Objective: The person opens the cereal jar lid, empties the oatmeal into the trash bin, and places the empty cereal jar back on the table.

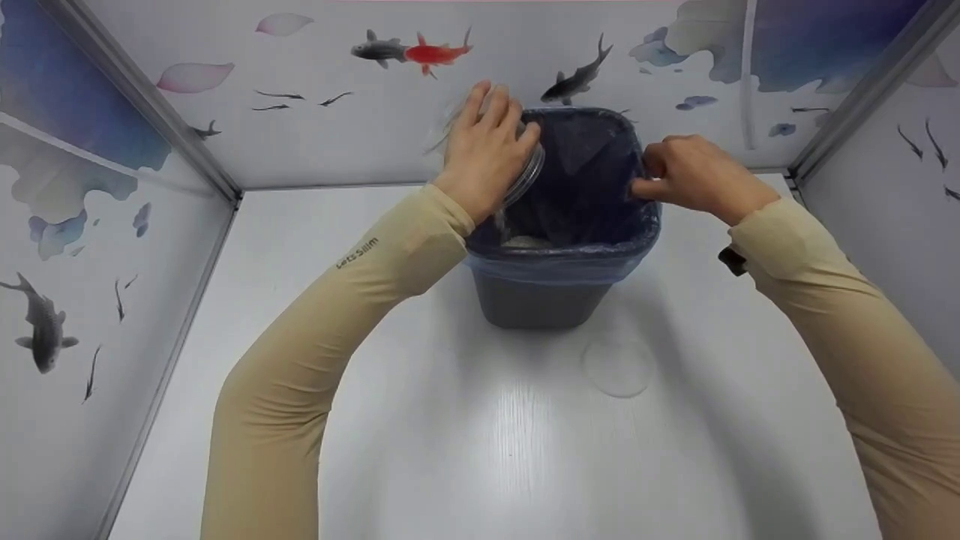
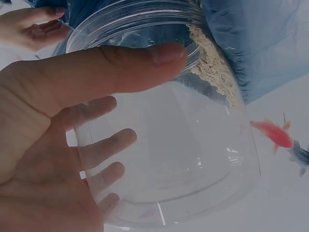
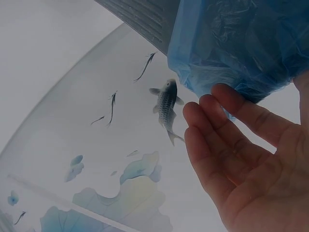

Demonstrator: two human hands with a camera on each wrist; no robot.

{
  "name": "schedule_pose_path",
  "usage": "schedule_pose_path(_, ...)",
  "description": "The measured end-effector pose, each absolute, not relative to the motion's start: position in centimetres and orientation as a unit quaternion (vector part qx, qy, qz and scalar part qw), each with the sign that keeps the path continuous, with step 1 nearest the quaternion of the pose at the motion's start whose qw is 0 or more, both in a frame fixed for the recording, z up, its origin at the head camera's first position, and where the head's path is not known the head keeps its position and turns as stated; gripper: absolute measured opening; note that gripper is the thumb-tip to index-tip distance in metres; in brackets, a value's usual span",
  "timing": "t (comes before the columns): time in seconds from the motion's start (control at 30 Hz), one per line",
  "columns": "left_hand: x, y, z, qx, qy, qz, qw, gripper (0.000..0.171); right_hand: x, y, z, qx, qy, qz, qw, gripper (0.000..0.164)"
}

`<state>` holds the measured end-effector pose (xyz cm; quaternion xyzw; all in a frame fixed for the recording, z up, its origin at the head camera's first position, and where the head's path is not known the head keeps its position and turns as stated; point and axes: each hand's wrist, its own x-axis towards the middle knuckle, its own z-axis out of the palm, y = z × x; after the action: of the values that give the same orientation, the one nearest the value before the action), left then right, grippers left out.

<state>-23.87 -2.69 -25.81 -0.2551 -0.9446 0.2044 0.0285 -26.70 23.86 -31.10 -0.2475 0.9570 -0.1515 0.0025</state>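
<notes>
My left hand (image 1: 487, 146) grips a clear plastic jar (image 2: 169, 145), tilted with its threaded mouth over the left side of a grey trash bin (image 1: 536, 304). Beige, crumbly powder (image 2: 215, 65) lies along the jar's inner wall near the mouth. A blue bag (image 1: 559, 271) lines the bin and folds over its rim. At the bin's right side, my right hand (image 1: 697, 176) holds the lined rim, thumb on the inner side and curled fingers outside. Some pale material (image 1: 525, 241) shows low inside the bin.
A clear round lid (image 1: 619, 367) lies flat on the white table (image 1: 450, 450), in front of the bin and slightly right. Panels printed with fish (image 1: 574, 79) and leaves stand behind the bin and on both sides.
</notes>
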Motion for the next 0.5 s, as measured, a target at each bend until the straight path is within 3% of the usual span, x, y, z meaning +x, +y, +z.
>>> schedule_pose_path(0.43,-23.2,-2.6,-25.8,-0.274,-0.94,0.198,0.045,0.059,-26.6,24.0,-31.2,-0.243,0.957,-0.156,0.005,0.027)
schedule_pose_path(0.5,-22.9,-2.7,-25.4,-0.283,-0.94,0.18,0.07,0.058,-26.6,24.0,-31.2,-0.244,0.957,-0.157,0.003,0.027)
